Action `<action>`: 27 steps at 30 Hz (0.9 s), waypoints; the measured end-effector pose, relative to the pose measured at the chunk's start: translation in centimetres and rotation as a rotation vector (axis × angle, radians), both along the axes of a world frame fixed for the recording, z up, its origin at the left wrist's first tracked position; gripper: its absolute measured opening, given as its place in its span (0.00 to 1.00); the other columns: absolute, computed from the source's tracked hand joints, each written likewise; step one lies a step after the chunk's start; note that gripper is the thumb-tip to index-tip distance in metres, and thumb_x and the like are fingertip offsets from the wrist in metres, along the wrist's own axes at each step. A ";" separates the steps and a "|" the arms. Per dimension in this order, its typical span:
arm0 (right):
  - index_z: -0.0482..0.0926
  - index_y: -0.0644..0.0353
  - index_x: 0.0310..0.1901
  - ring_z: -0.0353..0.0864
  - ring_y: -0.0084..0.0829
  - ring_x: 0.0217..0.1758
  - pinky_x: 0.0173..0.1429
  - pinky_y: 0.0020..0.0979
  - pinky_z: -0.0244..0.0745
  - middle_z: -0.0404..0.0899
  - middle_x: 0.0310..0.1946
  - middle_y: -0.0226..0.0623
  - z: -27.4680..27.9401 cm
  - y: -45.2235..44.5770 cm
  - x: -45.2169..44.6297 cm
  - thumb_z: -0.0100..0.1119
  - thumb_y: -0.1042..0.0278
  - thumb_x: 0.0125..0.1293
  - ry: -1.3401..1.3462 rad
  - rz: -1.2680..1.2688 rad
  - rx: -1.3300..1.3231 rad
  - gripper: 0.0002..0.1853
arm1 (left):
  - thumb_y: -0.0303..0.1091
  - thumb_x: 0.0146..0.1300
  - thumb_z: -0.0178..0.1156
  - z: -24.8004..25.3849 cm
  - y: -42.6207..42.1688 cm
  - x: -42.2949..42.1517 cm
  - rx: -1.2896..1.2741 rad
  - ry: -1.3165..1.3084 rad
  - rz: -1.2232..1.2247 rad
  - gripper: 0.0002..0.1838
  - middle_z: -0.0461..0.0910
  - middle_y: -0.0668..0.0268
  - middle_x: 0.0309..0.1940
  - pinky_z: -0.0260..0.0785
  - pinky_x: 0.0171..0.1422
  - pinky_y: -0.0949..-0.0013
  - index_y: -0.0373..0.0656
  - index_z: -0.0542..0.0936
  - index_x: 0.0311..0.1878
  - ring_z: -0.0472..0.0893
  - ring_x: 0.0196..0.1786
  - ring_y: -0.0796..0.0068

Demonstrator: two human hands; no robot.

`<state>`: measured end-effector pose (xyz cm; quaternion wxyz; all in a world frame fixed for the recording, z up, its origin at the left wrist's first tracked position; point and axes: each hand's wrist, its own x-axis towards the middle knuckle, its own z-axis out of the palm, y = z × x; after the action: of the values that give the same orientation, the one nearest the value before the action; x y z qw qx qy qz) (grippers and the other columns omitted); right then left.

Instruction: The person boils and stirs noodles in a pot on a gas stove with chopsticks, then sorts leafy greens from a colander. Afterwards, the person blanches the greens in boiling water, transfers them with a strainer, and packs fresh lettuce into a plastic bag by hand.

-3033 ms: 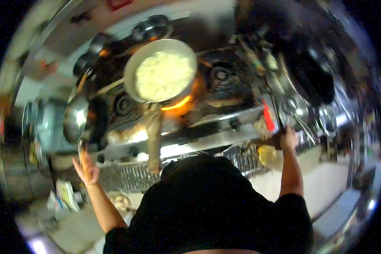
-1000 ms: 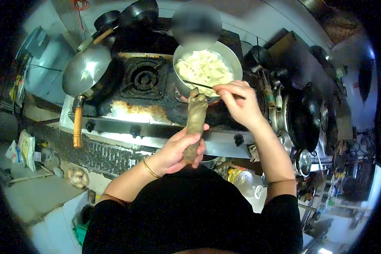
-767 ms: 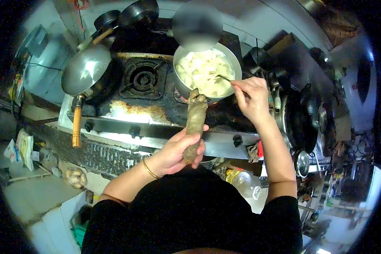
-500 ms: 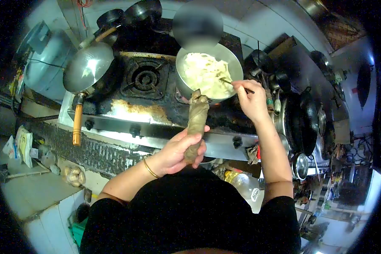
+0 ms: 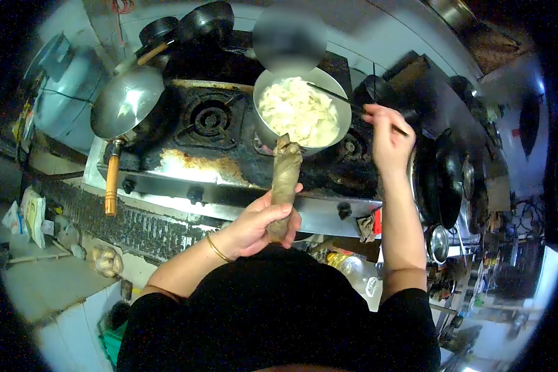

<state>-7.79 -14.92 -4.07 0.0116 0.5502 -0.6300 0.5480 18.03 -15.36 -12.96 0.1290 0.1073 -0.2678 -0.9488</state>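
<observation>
Wrapped handle (image 5: 286, 170) lengthwise from left hand (image 5: 260, 221) (slightly rightward) toward pot (image 5: 345, 118)

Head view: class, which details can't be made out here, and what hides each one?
All in the head view:
What lies beneath the pan: hidden by the pan itself.
Wrapped handle: its core, hidden by the wrapping.
Left hand: most of its palm, behind that handle.
Dark utensil: its middle, covered by the right hand.
Black shirt: cut off by the bottom edge.

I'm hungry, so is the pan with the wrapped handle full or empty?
Not empty: pale food covers most of the inside of the pan. Its depth can't be told.
</observation>
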 end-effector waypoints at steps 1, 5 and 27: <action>0.83 0.63 0.33 0.81 0.31 0.34 0.41 0.29 0.74 0.83 0.30 0.40 -0.1 -0.4 -0.2 0.52 0.71 0.62 0.260 -0.066 0.061 0.10 | 0.43 0.65 0.53 0.0 0.0 0.0 -0.002 0.002 0.007 0.29 0.77 0.60 0.33 0.71 0.31 0.67 0.48 0.58 0.66 0.77 0.28 0.68; 0.83 0.61 0.34 0.81 0.31 0.35 0.42 0.28 0.75 0.82 0.30 0.40 -4.2 -1.1 0.6 0.55 0.70 0.61 0.056 0.086 0.320 0.08 | 0.44 0.63 0.55 -0.3 -0.3 0.7 -0.031 0.008 0.017 0.32 0.78 0.57 0.38 0.74 0.34 0.66 0.47 0.56 0.67 0.79 0.32 0.67; 0.83 0.53 0.29 0.77 0.34 0.33 0.44 0.36 0.65 0.82 0.27 0.33 -2.7 -0.3 -1.2 0.60 0.67 0.54 0.663 -0.072 0.239 0.04 | 0.40 0.63 0.51 -5.9 -0.7 6.4 0.399 -0.363 0.504 0.13 0.74 0.73 0.26 0.65 0.30 0.73 0.47 0.74 0.47 0.71 0.25 0.78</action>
<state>-8.95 -15.22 -6.81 0.1702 0.6731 -0.6705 0.2614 24.43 -16.07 -18.90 0.2855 0.3594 -0.0610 -0.8863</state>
